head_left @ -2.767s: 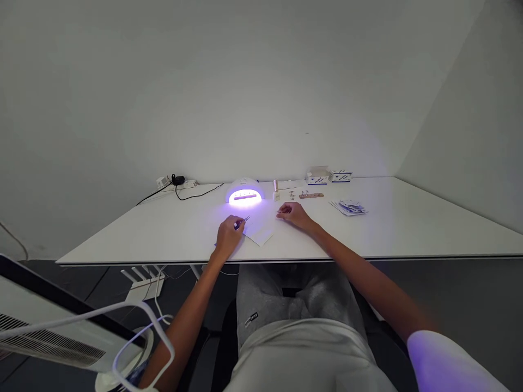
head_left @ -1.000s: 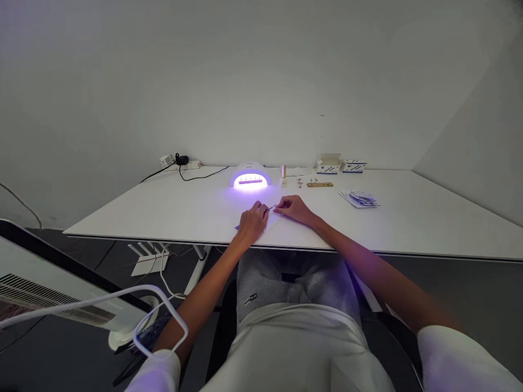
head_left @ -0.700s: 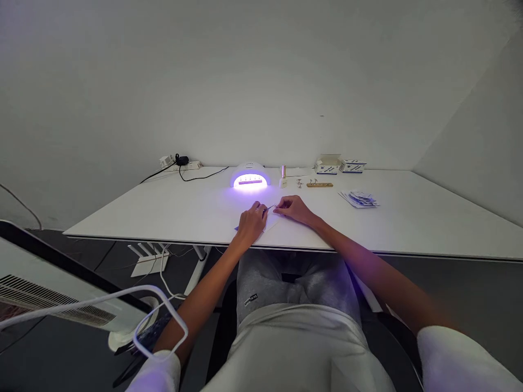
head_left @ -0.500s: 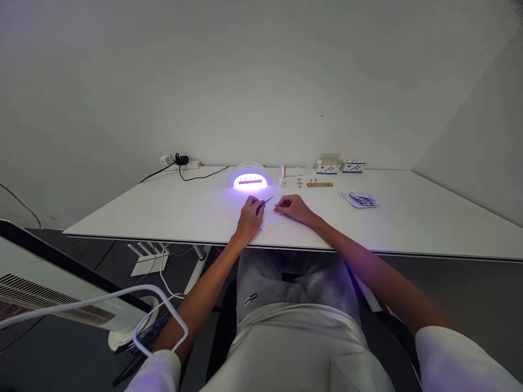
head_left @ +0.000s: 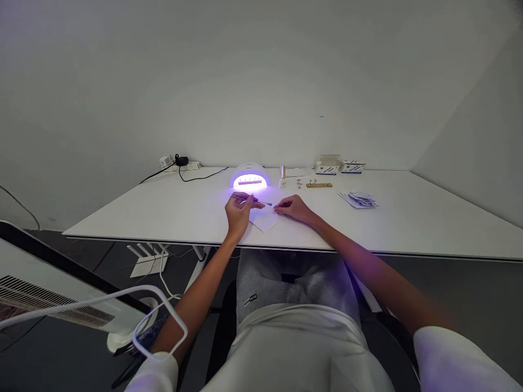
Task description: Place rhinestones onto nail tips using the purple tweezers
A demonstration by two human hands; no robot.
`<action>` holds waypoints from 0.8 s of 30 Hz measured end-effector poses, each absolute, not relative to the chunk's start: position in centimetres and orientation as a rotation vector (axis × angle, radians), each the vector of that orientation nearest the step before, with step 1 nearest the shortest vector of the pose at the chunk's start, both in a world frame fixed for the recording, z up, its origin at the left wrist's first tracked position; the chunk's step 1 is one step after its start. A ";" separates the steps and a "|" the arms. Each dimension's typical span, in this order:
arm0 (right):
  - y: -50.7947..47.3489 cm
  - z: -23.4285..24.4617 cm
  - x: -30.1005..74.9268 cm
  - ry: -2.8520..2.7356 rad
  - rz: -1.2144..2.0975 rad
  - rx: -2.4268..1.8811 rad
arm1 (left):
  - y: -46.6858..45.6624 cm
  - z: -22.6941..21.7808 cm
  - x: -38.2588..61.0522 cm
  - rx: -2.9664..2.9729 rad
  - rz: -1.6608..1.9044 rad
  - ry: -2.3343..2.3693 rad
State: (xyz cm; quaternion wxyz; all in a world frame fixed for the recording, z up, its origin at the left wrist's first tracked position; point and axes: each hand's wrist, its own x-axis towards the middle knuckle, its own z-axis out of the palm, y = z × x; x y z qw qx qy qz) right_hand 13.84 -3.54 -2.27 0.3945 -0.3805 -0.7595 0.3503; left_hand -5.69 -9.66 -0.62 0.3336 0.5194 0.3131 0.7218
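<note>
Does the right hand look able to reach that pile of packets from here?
Likely yes: no object shows between the right hand and the packets to its right. It seems to pinch a tiny object, though, which may need setting down first.

The left hand (head_left: pixel 240 215) has rolled over: its back faced up a second ago, and now the palm side is turned more toward the viewer, with the fingers pointing right. It has also drawn slightly left. The thin tool (head_left: pixel 266 204) in its grip, angled upward half a second ago, now lies nearly level, its tip near the right hand (head_left: pixel 295 208). More of the white paper (head_left: pixel 263 222) shows between the hands. Compared with nearly three seconds ago, the right hand is closer to that paper.
</note>
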 end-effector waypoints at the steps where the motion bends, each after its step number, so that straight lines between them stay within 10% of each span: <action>1: -3.5 -2.3 13.8 -1.932 0.888 -0.966 | -9.6 -0.5 -5.7 1.343 1.845 0.793; 24: -3.7 -1.9 13.9 -1.887 1.002 -0.974 | -9.5 -0.7 -5.7 1.307 1.748 0.812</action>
